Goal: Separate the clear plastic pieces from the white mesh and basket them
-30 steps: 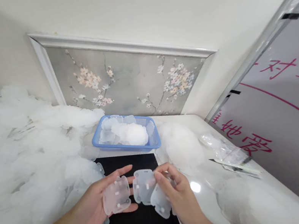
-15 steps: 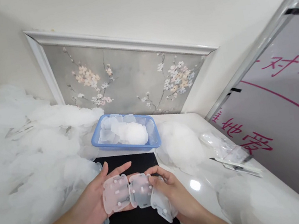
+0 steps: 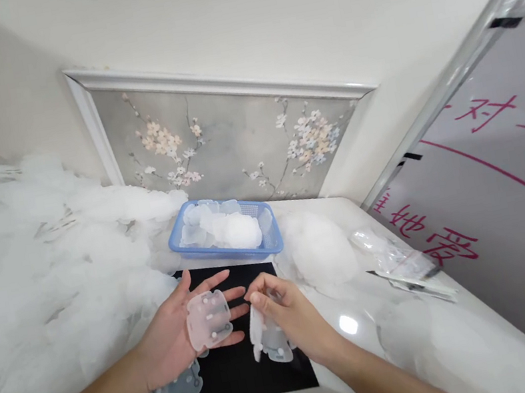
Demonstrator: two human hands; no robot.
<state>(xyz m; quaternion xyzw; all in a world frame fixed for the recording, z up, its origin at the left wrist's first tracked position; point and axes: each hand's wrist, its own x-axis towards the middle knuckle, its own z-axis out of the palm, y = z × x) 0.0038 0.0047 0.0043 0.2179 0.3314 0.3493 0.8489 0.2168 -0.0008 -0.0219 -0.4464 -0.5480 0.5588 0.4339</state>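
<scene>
My left hand point(image 3: 166, 339) is palm up with its fingers spread, and a translucent plastic piece point(image 3: 208, 320) with small white studs lies flat on it. To its right, my right hand point(image 3: 286, 314) pinches several similar translucent pieces point(image 3: 274, 343) that hang below its fingertips. Both hands are over a black mat point(image 3: 254, 377). More translucent pieces point(image 3: 181, 387) lie at the mat's lower left corner, partly under my left wrist.
A blue basket point(image 3: 277, 243) holding translucent pieces stands behind the mat. A large heap of translucent pieces point(image 3: 50, 261) covers the left side, and a smaller pile point(image 3: 320, 250) is on the right. Clear plastic bags point(image 3: 395, 254) lie farther right, near a whiteboard point(image 3: 513, 233).
A piece that lay across my left fingers is off them; the right hand's pieces now hang together. One piece stays on my left palm. The view has shifted slightly.
</scene>
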